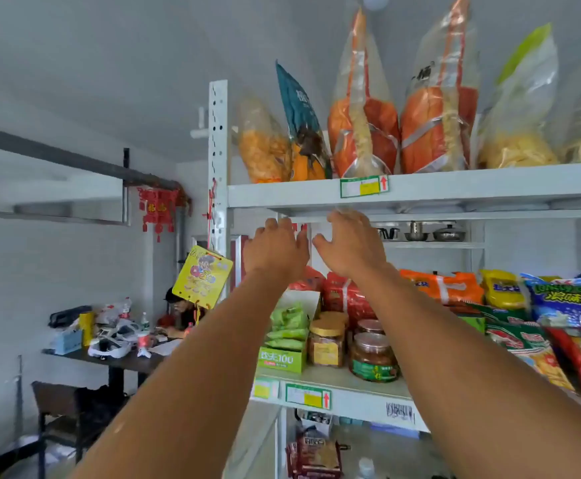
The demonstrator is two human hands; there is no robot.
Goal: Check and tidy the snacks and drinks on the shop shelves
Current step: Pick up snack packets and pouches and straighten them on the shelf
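Note:
Both my arms are raised toward the white metal shelf unit (455, 188). My left hand (275, 248) and my right hand (349, 245) hang side by side just below the top shelf's front edge, fingers loosely spread and holding nothing. On the top shelf stand tall snack bags: a yellow-orange one (263, 146), a teal one (303, 126), two orange-red ones (363, 133) and a pale green-topped one (520, 133). The middle shelf holds a green box of packets (282, 357), jars (372, 357) and colourful packets (558, 305).
A yellow card (202, 276) hangs from the shelf's upright post. To the left stands a dark table (123, 361) cluttered with bottles and items, with a person seated behind it. A chair (54, 402) sits in front of the table. Lower shelves hold more packets (313, 454).

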